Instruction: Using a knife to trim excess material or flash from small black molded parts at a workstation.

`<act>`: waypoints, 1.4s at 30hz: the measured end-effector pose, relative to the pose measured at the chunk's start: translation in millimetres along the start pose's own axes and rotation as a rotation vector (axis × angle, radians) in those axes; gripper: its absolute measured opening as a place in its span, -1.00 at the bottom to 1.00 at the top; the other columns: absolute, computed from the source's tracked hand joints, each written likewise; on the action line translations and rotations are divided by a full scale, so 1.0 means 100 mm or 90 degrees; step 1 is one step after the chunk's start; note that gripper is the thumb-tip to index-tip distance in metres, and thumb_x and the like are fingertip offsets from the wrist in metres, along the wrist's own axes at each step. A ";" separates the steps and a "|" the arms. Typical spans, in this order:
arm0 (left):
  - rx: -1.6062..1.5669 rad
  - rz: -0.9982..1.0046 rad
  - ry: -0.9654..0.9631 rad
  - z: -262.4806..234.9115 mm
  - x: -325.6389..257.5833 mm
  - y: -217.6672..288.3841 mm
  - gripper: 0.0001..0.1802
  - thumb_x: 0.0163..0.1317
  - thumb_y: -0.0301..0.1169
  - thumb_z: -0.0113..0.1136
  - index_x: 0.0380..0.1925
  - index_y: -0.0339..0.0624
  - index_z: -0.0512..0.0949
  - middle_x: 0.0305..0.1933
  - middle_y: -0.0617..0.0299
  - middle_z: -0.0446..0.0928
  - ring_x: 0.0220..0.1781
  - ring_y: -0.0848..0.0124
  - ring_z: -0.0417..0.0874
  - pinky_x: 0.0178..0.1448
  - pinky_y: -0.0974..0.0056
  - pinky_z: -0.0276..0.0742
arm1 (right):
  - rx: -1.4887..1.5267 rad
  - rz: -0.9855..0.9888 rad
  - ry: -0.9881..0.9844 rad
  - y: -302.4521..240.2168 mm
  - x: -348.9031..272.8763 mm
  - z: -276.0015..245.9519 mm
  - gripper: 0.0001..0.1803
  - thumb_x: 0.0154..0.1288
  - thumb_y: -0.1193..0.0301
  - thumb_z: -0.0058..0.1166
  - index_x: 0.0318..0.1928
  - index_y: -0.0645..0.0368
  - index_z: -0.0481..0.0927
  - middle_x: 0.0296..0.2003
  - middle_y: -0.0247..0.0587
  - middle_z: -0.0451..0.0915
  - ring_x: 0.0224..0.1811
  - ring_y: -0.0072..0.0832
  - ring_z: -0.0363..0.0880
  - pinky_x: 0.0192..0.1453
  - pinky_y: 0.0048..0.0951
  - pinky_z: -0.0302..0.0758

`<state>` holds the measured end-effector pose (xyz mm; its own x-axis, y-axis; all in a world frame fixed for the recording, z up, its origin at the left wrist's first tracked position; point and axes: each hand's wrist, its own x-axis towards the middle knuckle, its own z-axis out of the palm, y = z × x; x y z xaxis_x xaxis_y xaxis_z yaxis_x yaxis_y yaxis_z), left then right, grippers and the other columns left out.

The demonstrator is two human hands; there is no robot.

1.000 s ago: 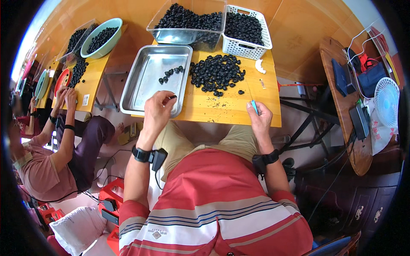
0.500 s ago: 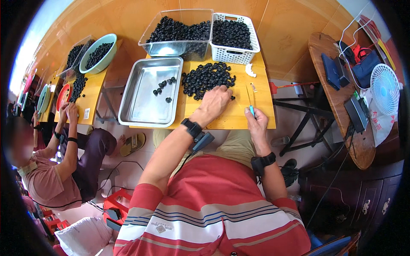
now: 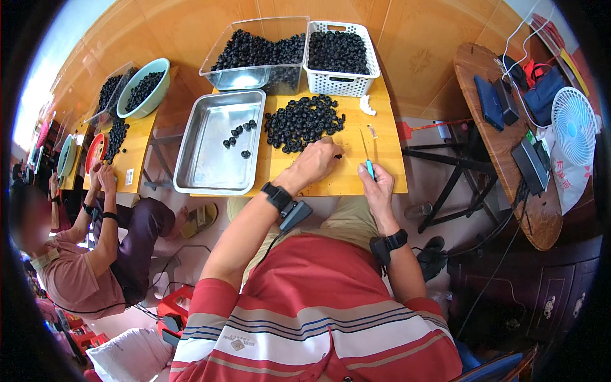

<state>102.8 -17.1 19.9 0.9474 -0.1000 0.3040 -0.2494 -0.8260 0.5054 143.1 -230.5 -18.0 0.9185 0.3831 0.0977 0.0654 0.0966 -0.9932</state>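
Note:
My left hand (image 3: 316, 160) is closed at the near edge of a pile of small black ring-shaped pieces (image 3: 302, 122), its fingertips pinching one black piece (image 3: 338, 156). To its right, my right hand (image 3: 380, 186) grips a knife by its teal handle (image 3: 370, 169). The thin blade (image 3: 365, 148) points away from me over the yellow table (image 3: 305, 190). Left of the pile lies a shallow metal tray (image 3: 216, 184) with several black pieces inside. The face of the pinched piece is mostly hidden by my fingers.
Behind the pile stand a clear plastic bin (image 3: 219, 80) and a white perforated basket (image 3: 337, 84), both holding black pieces. A crumpled white scrap (image 3: 366, 106) lies right of the basket. At left another person (image 3: 86, 261) works beside a pale green basin (image 3: 156, 102). A fan (image 3: 574, 129) stands at right.
My left hand has drawn back slightly from the pile toward the table's near edge, with a black piece at its fingertips. The right hand still holds the knife. The view has shifted slightly.

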 end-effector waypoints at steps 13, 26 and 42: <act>-0.701 -0.263 0.100 -0.09 -0.57 0.08 -0.82 0.36 -0.50 0.34 -0.08 -0.28 0.61 -0.30 0.28 0.67 -0.28 0.54 0.67 -0.15 0.41 0.61 | -0.103 -0.050 -0.008 -0.03 -0.03 0.08 -0.81 0.43 0.43 0.22 -0.24 0.37 0.67 -0.49 -0.55 0.48 -0.45 -0.80 0.32 -0.40 -0.63 0.26; -1.084 -0.395 0.239 -0.06 -0.85 0.32 -0.84 0.44 -0.44 0.23 -0.02 -0.16 0.60 -0.19 0.34 0.64 -0.17 0.51 0.71 0.07 0.30 0.77 | -0.091 -0.045 -0.095 -0.24 -0.32 0.36 -0.73 0.43 0.32 0.26 -0.19 0.35 0.67 -0.51 -0.52 0.47 -0.44 -0.77 0.33 -0.39 -0.60 0.30; -1.265 -0.315 0.243 -0.06 -0.99 0.45 -0.93 0.50 -0.42 0.16 -0.12 -0.13 0.59 -0.19 0.29 0.67 -0.12 0.45 0.74 0.10 0.28 0.75 | -0.217 -0.190 -0.173 -0.57 -0.47 0.46 -0.60 0.48 0.20 0.21 -0.06 0.39 0.68 -0.38 -0.13 0.67 -0.37 -0.49 0.59 -0.29 -0.44 0.50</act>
<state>-3.4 -41.2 17.7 0.9728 0.2006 -0.1161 -0.1206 0.8658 0.4856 77.9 -211.5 36.6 0.7092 0.6138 0.3468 0.4729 -0.0493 -0.8797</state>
